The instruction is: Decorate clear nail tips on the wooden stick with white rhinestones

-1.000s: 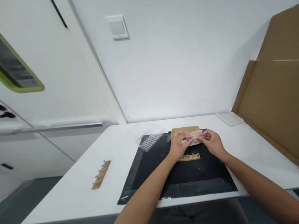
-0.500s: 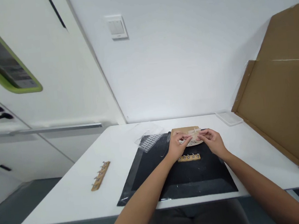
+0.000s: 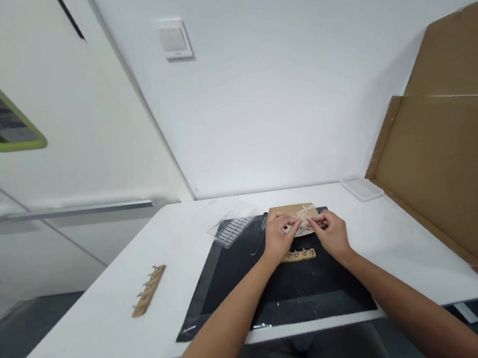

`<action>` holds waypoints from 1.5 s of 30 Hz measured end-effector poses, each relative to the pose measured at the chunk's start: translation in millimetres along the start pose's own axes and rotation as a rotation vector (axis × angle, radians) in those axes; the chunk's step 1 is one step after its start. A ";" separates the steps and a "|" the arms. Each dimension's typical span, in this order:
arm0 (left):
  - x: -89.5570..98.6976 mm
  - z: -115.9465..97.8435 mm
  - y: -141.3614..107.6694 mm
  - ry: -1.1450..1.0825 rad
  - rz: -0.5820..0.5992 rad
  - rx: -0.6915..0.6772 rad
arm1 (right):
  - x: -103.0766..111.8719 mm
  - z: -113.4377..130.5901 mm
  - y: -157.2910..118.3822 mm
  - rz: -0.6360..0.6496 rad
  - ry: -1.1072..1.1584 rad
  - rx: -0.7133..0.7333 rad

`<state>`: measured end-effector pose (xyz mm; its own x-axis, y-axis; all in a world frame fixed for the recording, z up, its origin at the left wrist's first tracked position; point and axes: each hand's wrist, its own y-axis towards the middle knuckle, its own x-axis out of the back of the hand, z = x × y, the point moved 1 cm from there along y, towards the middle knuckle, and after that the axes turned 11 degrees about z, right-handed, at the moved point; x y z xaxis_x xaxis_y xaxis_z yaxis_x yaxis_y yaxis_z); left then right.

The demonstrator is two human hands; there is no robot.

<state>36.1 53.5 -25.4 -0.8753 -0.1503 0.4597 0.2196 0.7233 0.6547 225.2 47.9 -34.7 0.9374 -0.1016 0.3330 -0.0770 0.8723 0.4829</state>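
Note:
My left hand (image 3: 278, 233) and my right hand (image 3: 331, 231) meet fingertip to fingertip above the black mat. Each is closed, thumb against fingers in a pinch; whatever they hold is too small to make out. Just behind the fingertips lies a brown kraft-coloured piece (image 3: 290, 211) with small whitish bits (image 3: 304, 211) on it. In front of my hands sits a short wooden strip (image 3: 300, 255) with a row of metal pegs or screws, its left end hidden by my left hand.
A similar wooden strip (image 3: 149, 291) with metal pieces lies on the white table (image 3: 109, 323) at left. A clear plastic tray (image 3: 234, 229) overlaps the black mat (image 3: 303, 297). At right stand an opened cardboard box (image 3: 448, 180) and a shallow clear lid or tray (image 3: 362, 190).
The view has turned slightly to the right, so the scene shifts left. My fingertips have come a little closer together; both hands stay pinched over the brown piece.

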 end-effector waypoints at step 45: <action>8.9 0.5 -2.6 -0.589 0.175 0.334 | 19.4 -6.1 11.4 0.393 0.533 -0.235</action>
<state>27.5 50.7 -23.3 -0.9476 0.3100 0.0777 0.3175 0.8861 0.3376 244.6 58.7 -27.6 0.8985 0.4383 -0.0247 -0.4251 0.8827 0.2002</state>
